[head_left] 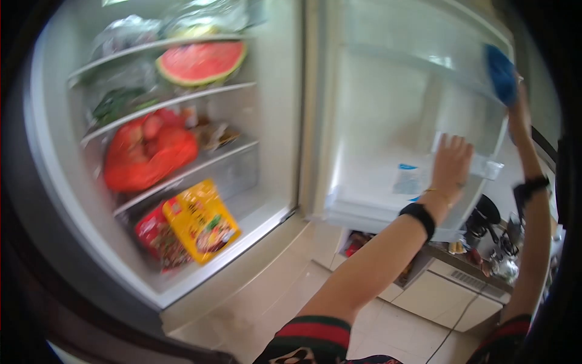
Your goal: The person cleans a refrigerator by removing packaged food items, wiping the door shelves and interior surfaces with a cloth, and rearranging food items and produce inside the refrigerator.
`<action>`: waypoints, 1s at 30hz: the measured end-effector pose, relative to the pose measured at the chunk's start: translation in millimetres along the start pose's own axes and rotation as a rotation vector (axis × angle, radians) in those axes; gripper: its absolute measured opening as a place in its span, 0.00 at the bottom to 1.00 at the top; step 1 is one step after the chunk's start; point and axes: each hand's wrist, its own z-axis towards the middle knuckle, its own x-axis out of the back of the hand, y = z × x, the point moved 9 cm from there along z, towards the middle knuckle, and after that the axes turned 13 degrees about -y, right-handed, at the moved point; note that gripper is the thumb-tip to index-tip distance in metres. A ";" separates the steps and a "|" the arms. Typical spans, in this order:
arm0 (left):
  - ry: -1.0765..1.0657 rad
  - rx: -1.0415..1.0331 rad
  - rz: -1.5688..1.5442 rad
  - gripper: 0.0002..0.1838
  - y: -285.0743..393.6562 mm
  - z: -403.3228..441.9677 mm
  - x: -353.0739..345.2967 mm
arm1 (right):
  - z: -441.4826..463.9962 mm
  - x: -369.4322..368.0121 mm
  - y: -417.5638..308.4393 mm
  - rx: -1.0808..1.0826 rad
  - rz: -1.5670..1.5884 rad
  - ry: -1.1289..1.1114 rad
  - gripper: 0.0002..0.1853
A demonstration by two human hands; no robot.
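The fridge door (388,115) stands open on the right, its inner side facing me. My left hand (450,162) reaches to the door's inner side, fingers stretched out and apart, near a clear door shelf (485,168). I cannot tell whether it presses on the shelf or the panel. Higher up, at the door's outer edge, my right hand (519,112) grips a blue cloth (502,74), which lies against that edge. The right fingers are partly hidden and blurred. A white and blue packet (408,179) shows low on the door.
In the fridge on the left are a cut watermelon (203,60), a red plastic bag (148,151), a yellow food pouch (203,223) and a red packet (159,236). Behind the door, a counter holds a black pan (483,212) and utensils. A cable (458,321) hangs towards the tiled floor (273,309).
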 end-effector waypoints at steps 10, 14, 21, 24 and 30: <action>0.213 0.093 -1.102 0.53 5.1 -108.8 6.5 | -167.0 -16.8 -118.6 -0.140 0.719 -0.309 0.18; 0.223 0.682 -2.376 0.36 -14.2 -212.7 -29.4 | -201.0 -82.6 -342.8 -0.085 0.450 -1.253 0.24; 0.553 1.073 -1.653 0.21 -130.0 -407.3 67.3 | -209.3 -176.0 -467.9 0.135 1.495 -1.419 0.15; 0.565 1.179 -1.310 0.18 -134.5 -455.3 144.3 | -194.9 -249.1 -509.8 -0.230 1.705 -1.281 0.24; 0.575 1.266 -0.590 0.22 -122.3 -500.3 253.2 | -208.2 -365.7 -633.0 -0.334 1.551 -1.227 0.42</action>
